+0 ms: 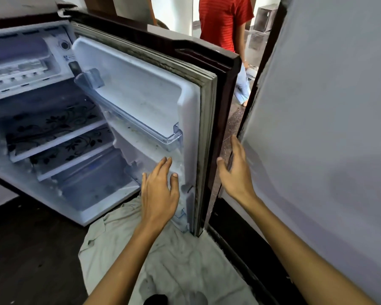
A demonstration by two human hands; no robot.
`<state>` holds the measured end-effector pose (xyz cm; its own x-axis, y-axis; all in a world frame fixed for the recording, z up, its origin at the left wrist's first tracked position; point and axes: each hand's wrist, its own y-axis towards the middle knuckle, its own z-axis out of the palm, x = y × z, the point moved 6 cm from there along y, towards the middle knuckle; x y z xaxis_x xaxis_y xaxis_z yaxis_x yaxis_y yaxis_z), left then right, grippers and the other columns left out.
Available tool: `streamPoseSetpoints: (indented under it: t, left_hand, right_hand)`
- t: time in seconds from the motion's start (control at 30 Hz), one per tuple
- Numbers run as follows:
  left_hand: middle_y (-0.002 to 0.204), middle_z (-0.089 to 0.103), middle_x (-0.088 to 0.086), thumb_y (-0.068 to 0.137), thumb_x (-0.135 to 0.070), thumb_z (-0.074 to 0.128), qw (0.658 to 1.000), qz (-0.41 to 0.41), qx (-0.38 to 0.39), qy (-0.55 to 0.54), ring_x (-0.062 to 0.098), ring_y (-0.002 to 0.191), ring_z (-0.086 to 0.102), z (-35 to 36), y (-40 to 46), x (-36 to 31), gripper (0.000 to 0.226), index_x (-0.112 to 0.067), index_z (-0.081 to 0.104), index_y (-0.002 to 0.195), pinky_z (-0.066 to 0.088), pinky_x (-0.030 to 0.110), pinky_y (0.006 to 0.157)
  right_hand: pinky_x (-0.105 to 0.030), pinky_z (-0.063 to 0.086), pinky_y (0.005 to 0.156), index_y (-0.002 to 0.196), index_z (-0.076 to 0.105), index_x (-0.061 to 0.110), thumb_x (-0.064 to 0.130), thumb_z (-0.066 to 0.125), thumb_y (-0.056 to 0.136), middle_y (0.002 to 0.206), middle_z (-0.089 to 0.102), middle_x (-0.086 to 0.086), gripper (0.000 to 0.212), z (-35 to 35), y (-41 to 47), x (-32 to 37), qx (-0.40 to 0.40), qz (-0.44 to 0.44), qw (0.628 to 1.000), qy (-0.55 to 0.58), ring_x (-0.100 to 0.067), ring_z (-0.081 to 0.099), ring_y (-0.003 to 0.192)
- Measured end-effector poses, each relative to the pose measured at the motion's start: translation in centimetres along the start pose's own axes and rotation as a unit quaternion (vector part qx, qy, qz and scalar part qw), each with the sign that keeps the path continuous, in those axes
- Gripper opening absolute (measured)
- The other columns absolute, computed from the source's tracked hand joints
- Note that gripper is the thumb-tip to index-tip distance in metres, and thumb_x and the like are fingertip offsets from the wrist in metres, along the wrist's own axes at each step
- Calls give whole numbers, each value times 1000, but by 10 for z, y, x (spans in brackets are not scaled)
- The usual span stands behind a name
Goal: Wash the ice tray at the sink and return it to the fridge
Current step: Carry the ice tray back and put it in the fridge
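A small fridge (53, 194) stands wide open, its door (154, 91) swung out to the right. An ice tray (20, 72) lies in the frosty freezer box at the top left of the cabinet. My left hand (158, 190) hovers with spread fingers just in front of the door's inner lining, low down, holding nothing. My right hand (235, 170) reaches past the door's outer edge, fingers apart, between the door and a grey wall panel; whether it touches the door edge is unclear.
Two patterned glass shelves (53, 128) and a clear crisper drawer (92, 183) fill the cabinet. A clear door bin (163, 137) hangs on the door. A pale cloth (174, 249) lies on the dark floor. A person in a red shirt (222, 20) stands beyond the door.
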<state>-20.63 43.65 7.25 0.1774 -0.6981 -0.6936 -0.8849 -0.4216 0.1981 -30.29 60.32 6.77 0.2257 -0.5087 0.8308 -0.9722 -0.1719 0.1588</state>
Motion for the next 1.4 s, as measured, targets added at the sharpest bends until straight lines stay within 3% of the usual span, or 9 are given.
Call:
streamPoseSetpoints:
  t: [0.17, 0.47, 0.7, 0.93, 1.13, 1.2, 1.3, 1.33, 1.4]
  left_hand:
    - [146, 42, 0, 97, -18, 45, 1000, -10, -16, 8, 15, 136, 36, -2, -10, -7, 43, -14, 42, 140, 9, 38, 116]
    - [145, 44, 1, 96, -17, 47, 998, -25, -54, 12, 16, 135, 38, -16, -21, -1, 43, -12, 44, 139, 12, 44, 117]
    - [145, 44, 0, 97, -18, 46, 997, -36, -58, 19, 16, 135, 38, -16, -35, 9, 43, -14, 43, 139, 11, 43, 117]
    - [145, 44, 0, 97, -17, 47, 994, -84, -71, 14, 17, 135, 38, -22, -61, 43, 43, -13, 43, 140, 12, 43, 116]
    - [139, 51, 4, 93, -20, 45, 987, -127, -102, 15, 22, 129, 46, -46, -80, 91, 44, -10, 47, 136, 28, 52, 111]
    - [140, 50, 4, 94, -17, 47, 982, -152, -113, 11, 22, 130, 44, -59, -86, 103, 44, -10, 45, 138, 20, 47, 115]
    - [141, 49, 0, 95, -14, 48, 971, -194, -136, -3, 19, 129, 44, -79, -95, 123, 45, -14, 41, 140, 11, 27, 109]
    - [139, 50, -1, 95, -15, 48, 967, -205, -149, -15, 18, 127, 47, -87, -96, 132, 46, -16, 42, 140, 10, 28, 110]
    - [134, 55, -3, 93, -17, 48, 960, -219, -173, -35, 18, 123, 51, -103, -98, 149, 45, -18, 44, 138, 14, 42, 117]
  right_hand:
    - [-19, 13, 111, 151, 11, 13, 10, 48, 95, 157, 17, -1, 67, 10, 9, -1, 66, -2, 997, 46, -12, 16, 144]
    - [-22, 29, 102, 148, 22, 24, 23, 66, 84, 151, 31, 3, 77, 7, 4, 1, 50, 6, 996, 80, -9, 35, 132]
    - [-24, 37, 100, 137, 37, 25, 23, 70, 81, 139, 45, 7, 65, 15, -19, 12, 57, -22, 994, 90, -3, 44, 121]
    - [-12, 37, 89, 127, 44, 28, 20, 71, 80, 109, 56, 22, 54, 38, -44, 27, 93, -44, 988, 118, 7, 51, 109]
    - [-5, 37, 85, 125, 47, 27, 17, 68, 81, 104, 67, 16, 50, 84, -72, 58, 154, -81, 974, 146, 8, 57, 104]
    - [-2, 36, 83, 124, 49, 25, 15, 67, 82, 101, 69, 15, 46, 103, -82, 73, 175, -100, 967, 155, 9, 58, 100]
    - [-4, 39, 81, 115, 55, 21, 5, 63, 84, 96, 69, 12, 36, 122, -91, 98, 136, -140, 964, 179, 3, 62, 92]
    - [-7, 41, 82, 112, 56, 21, 2, 62, 83, 96, 67, 11, 35, 128, -92, 105, 106, -143, 964, 195, 1, 62, 92]
    - [-12, 44, 81, 112, 54, 20, 0, 61, 83, 100, 62, 9, 36, 139, -89, 113, 48, -132, 966, 218, -2, 59, 94]
